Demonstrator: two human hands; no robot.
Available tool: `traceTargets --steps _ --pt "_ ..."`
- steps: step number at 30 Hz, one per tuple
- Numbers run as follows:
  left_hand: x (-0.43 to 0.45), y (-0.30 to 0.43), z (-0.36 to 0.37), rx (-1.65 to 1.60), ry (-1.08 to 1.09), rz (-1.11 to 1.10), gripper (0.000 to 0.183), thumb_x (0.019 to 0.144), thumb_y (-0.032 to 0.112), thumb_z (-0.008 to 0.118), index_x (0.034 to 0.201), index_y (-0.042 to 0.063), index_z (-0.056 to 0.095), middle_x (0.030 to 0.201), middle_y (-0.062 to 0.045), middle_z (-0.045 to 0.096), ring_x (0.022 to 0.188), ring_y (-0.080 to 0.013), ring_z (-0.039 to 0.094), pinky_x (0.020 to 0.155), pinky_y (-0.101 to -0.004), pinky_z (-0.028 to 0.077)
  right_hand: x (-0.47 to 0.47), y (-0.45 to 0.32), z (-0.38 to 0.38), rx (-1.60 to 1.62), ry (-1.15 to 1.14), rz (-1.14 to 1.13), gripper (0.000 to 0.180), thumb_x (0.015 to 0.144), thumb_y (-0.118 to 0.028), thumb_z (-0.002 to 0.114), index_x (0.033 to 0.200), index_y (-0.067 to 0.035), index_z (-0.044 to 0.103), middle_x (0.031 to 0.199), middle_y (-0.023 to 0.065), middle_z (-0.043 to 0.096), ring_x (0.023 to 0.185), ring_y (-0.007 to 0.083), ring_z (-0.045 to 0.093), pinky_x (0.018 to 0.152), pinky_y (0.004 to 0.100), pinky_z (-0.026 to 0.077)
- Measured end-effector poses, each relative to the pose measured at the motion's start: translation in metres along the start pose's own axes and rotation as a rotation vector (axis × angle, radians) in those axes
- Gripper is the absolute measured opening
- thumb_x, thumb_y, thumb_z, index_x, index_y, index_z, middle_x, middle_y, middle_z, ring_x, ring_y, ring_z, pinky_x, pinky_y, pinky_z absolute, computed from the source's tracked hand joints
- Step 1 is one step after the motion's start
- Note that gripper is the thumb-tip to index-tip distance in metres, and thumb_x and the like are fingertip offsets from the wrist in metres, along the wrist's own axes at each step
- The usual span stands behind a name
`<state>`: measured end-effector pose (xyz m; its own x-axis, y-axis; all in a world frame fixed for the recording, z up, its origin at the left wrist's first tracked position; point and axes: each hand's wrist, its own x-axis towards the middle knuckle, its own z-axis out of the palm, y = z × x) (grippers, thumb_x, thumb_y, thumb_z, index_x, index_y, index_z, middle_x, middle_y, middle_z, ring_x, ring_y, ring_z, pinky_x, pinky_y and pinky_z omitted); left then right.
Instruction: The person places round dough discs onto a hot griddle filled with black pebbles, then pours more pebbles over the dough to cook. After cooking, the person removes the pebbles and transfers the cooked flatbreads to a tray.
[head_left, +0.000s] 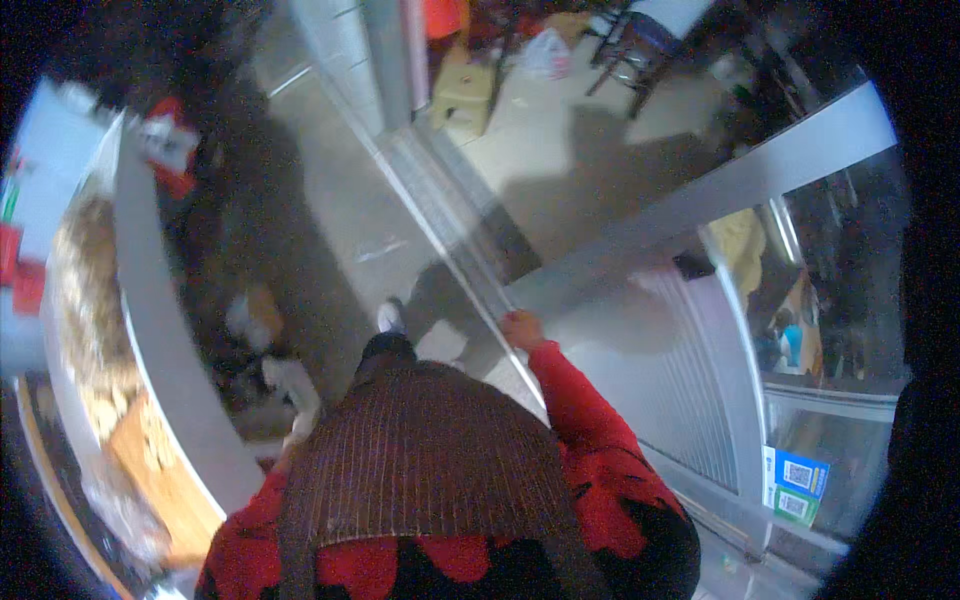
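Note:
My right hand (523, 330) hangs low beside the apron, its fingers curled and blurred. In the picture it overlaps the metal threshold strip (442, 255) on the floor; I see nothing clearly held in it. On the other side, my left hand (291, 448) is mostly hidden at the apron's edge. A whitish thing (296, 390), too blurred to name, shows right at that hand. Between the hands hangs the brown striped apron (427, 457), over red and black clothing. One shoe (390, 316) shows past its hem.
At the left runs a counter with a wooden board (161, 480) and pale food pieces on it. Ahead on the floor stand a yellowish plastic stool (463, 90), a plastic bag (547, 54) and a dark chair (637, 45). Glazed panels with printed codes (796, 484) line the right.

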<state>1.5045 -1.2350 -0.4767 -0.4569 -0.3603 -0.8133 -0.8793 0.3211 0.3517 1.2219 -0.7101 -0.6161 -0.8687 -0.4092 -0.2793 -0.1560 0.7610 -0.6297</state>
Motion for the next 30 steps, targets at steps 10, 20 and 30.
traceTargets --steps 10,20,30 --pt "0.226 0.16 -0.091 -0.147 -0.211 -0.07 0.031 0.105 0.046 0.052 0.103 0.016 0.059 0.091 -0.006 0.057 0.076 -0.0184 0.051 0.067 -0.0335 0.037 0.23 -0.163 -0.072 0.109 -0.087 -0.05 0.036 0.094 -0.038 0.064 0.098 -0.003 0.068 0.092 0.0215 0.069 0.084 0.0368 0.067 0.073 0.0509 0.051" --pt "0.419 0.461 -0.191 -0.217 -0.231 0.166 0.033 0.106 0.047 0.053 0.091 0.018 0.059 0.072 0.002 0.056 0.057 -0.0112 0.048 0.051 -0.0274 0.035 0.265 -0.112 -0.28 1.072 1.039 0.644 0.055 0.095 -0.057 0.065 0.114 -0.005 0.066 0.09 0.0057 0.065 0.08 0.0208 0.062 0.07 0.0404 0.051" --pt "0.301 0.94 0.068 0.079 -0.783 0.854 0.039 0.097 0.045 0.066 0.114 0.01 0.07 0.096 -0.001 0.067 0.084 -0.0131 0.06 0.073 -0.0299 0.046 0.239 -0.085 -0.369 1.56 1.702 0.233 0.062 0.093 -0.065 0.064 0.116 -0.008 0.067 0.101 0.0059 0.064 0.093 0.0217 0.06 0.08 0.0384 0.047"
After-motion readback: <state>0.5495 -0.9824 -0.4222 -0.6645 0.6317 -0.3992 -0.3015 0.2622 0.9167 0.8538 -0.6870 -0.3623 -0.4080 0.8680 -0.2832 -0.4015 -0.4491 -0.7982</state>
